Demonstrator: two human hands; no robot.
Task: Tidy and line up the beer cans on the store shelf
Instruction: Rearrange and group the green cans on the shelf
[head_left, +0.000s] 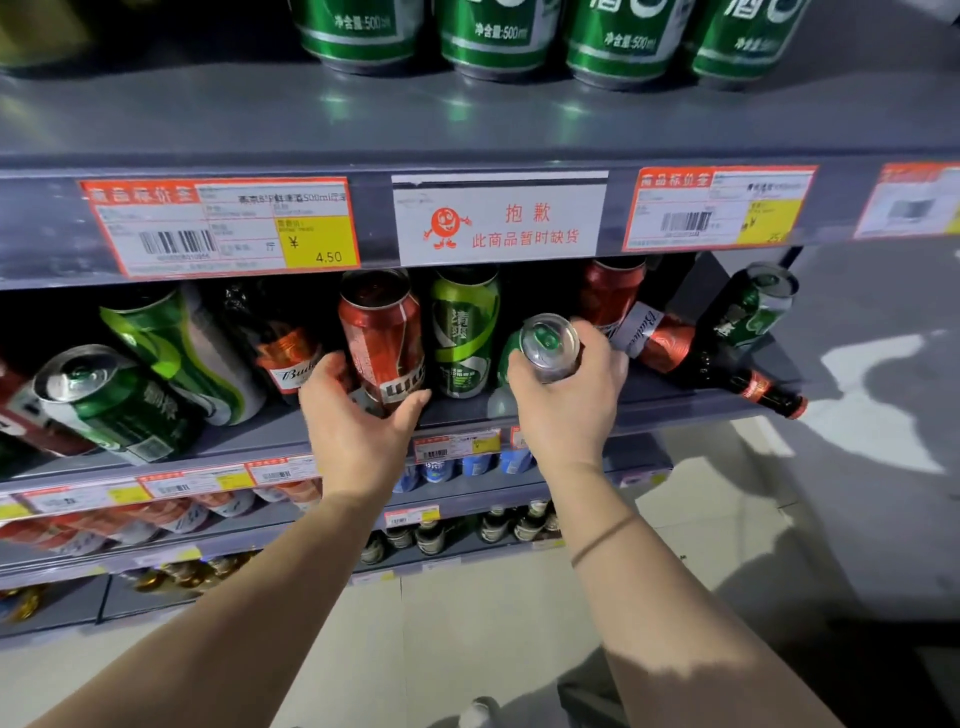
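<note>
My left hand has its fingers and thumb curled round the base of the red can, which stands upright mid-shelf. My right hand has its fingers clamped on a green can, tipped with its top facing me, at three o'clock from the red one. I'd steady the red can, stand the green one upright and slide it beside the lime can. More cans lie toppled at nine o'clock along the shelf.
</note>
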